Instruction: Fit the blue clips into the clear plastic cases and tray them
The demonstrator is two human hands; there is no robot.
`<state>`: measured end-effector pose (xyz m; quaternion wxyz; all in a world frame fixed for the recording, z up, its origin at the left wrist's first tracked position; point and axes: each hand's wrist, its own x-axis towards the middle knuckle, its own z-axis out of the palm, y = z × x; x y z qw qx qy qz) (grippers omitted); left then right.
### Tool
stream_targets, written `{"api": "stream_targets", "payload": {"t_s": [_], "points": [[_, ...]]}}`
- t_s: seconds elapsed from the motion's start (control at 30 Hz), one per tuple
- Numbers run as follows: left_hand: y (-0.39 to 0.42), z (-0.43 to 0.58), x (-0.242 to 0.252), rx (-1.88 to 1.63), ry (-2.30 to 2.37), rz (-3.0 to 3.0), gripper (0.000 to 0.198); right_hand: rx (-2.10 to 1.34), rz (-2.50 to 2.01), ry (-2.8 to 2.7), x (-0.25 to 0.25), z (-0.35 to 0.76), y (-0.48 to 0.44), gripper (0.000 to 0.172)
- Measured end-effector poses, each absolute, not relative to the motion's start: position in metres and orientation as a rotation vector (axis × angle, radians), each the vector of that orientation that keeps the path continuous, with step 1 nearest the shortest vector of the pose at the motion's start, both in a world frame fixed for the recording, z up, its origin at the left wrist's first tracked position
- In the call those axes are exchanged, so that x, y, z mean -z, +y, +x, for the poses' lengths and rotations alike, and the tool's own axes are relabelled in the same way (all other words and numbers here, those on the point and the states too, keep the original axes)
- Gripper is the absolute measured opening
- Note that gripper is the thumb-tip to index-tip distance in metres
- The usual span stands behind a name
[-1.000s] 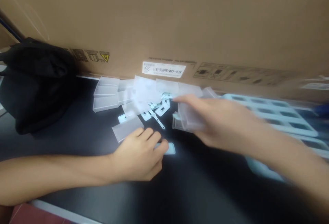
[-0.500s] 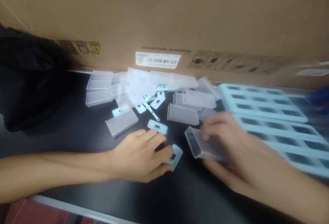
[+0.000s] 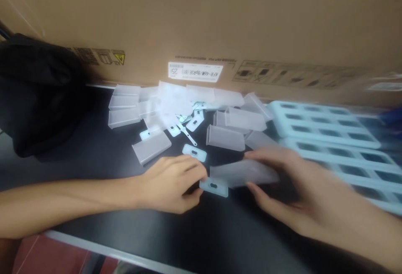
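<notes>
My left hand (image 3: 171,184) rests on the black table (image 3: 103,169) and pinches a small pale blue slotted tab (image 3: 214,187) between thumb and forefinger. Beside it, my right hand (image 3: 298,190) grips a translucent rectangular plastic sleeve (image 3: 243,173), whose left end meets the tab. A second slotted tab (image 3: 194,153) lies flat just beyond my left fingers. A loose heap of more sleeves (image 3: 226,138) and tabs (image 3: 194,122) is spread across the table behind both hands.
A large cardboard box (image 3: 201,27) with a white label stands along the back. A black bag (image 3: 34,94) sits at the left. Pale blue trays (image 3: 326,125) with rectangular slots lie at the right. The table's front edge runs below my left forearm.
My right hand picked a sleeve from the heap, drew it toward me and turned it level against the tab. My left hand kept the tab and shifted it slightly right.
</notes>
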<state>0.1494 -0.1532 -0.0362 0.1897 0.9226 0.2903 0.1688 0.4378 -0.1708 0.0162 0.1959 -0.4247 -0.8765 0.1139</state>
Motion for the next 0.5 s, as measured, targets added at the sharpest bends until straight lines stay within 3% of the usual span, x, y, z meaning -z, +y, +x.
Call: {"api": "stream_targets", "payload": {"t_s": [0.2, 0.5], "points": [[-0.152, 0.149, 0.036, -0.457, 0.896, 2.471, 0.025, -0.375, -1.056, -2.427, -0.015, 0.427, -0.177, 0.047], [-0.149, 0.150, 0.036, -0.454, 0.937, 2.431, 0.024, -0.417, -0.840, -2.549, -0.010, 0.413, -0.172, 0.063]]}}
